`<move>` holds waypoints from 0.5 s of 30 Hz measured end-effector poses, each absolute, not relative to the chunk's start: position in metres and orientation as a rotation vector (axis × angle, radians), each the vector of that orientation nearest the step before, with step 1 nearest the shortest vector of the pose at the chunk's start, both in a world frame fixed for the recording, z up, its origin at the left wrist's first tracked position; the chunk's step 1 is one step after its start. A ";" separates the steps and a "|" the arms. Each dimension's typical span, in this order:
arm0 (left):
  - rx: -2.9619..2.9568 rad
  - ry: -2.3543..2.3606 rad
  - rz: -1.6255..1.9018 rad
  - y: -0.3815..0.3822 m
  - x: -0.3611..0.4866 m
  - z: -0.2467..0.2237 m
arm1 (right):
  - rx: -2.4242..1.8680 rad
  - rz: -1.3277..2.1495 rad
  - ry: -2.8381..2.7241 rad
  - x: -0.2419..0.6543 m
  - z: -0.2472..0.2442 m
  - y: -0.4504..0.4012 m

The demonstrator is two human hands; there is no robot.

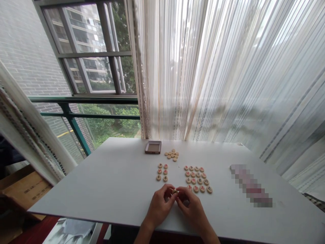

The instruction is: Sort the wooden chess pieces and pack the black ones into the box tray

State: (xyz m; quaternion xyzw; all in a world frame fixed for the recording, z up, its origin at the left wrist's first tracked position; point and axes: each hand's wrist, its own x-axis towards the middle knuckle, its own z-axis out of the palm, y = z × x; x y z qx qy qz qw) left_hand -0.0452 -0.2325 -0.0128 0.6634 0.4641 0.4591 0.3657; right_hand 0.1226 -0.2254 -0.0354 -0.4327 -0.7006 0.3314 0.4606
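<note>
Between the fingertips of my left hand (161, 202) and my right hand (190, 202) is a round Chinese chess piece (175, 192), pinched from both sides just above the near part of the table. Right of centre lies a grid of wooden pieces (193, 181) with red or black characters; my right hand partly covers its nearest row. Beyond my left hand, a smaller two-column group (159, 171) lies face up. Farther back, a loose cluster of pieces (173, 156) shows plain tops.
A shallow open box (153, 147) sits at the table's back edge. On the right lies a long pinkish thing (251, 185), blurred out. The white table (106, 189) ends close to my forearms. Behind it hang striped curtains (203, 67); a cardboard box (27, 189) is at lower left.
</note>
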 end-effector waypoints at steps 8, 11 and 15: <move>1.671 1.228 1.160 -0.232 -0.044 -0.014 | -1.087 0.723 -1.813 0.122 -0.038 -0.229; 1.727 1.255 1.155 -0.234 -0.044 -0.011 | -1.104 0.704 -1.827 0.122 -0.039 -0.228; 1.758 1.283 1.153 -0.234 -0.044 -0.012 | -1.088 0.741 -1.780 0.122 -0.040 -0.227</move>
